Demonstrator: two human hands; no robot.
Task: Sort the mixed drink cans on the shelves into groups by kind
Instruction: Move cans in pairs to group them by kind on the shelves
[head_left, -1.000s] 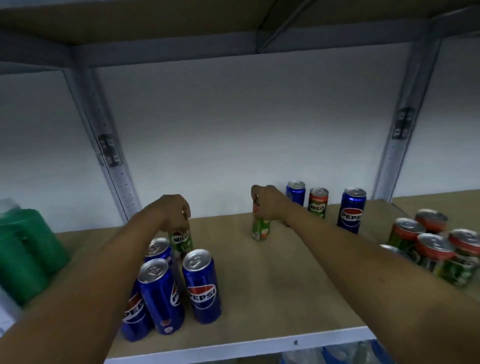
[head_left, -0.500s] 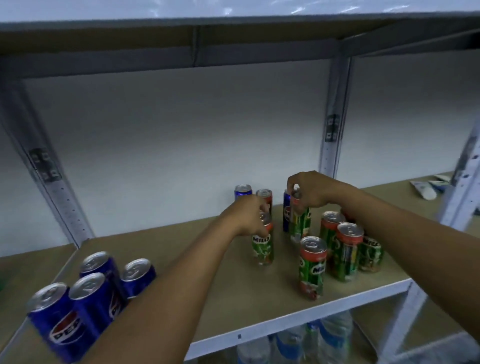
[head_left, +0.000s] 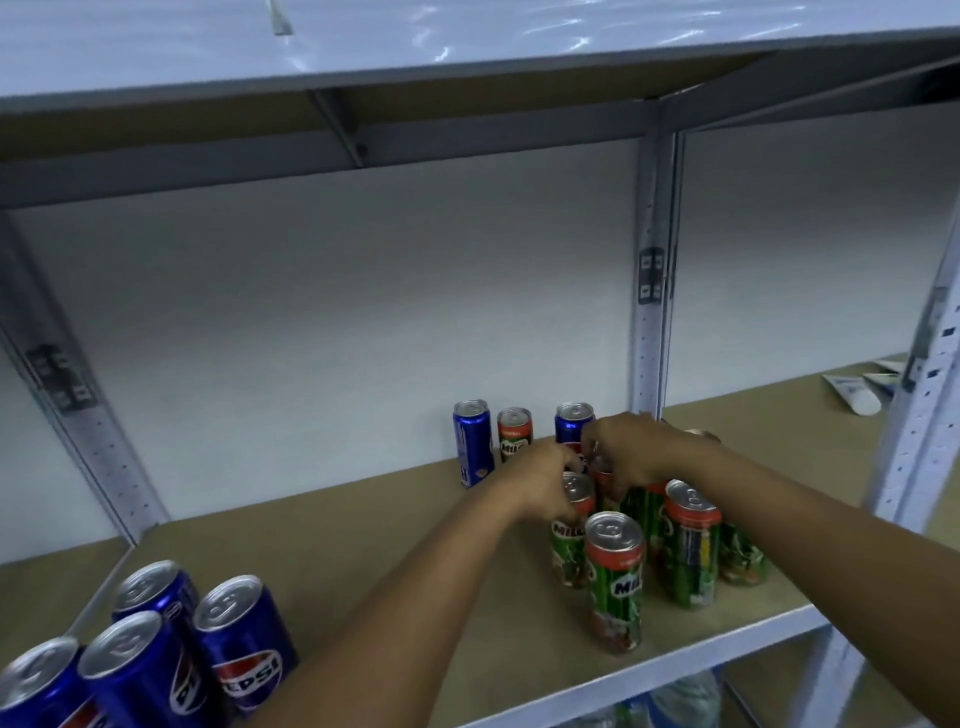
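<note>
On the wooden shelf (head_left: 363, 545), several green Milo cans (head_left: 691, 551) stand grouped at the right. My left hand (head_left: 540, 480) grips the top of one Milo can (head_left: 571, 535) at the group's left edge. My right hand (head_left: 631, 454) holds another Milo can (head_left: 605, 486) just behind it, mostly hidden by my fingers. Against the back wall stand a blue Pepsi can (head_left: 472, 441), a Milo can (head_left: 514, 434) and a second Pepsi can (head_left: 571, 423). Several Pepsi cans (head_left: 244, 644) cluster at the shelf's front left.
A grey upright post (head_left: 652, 312) rises behind the Milo group. White tubes (head_left: 854, 392) lie on the neighbouring shelf to the right. Water bottles (head_left: 680, 701) show on the shelf below. An upper shelf board (head_left: 467, 57) hangs overhead.
Both hands carried their Milo cans rightward across the shelf and now hold them standing at the Milo group. The camera view has turned to the right.
</note>
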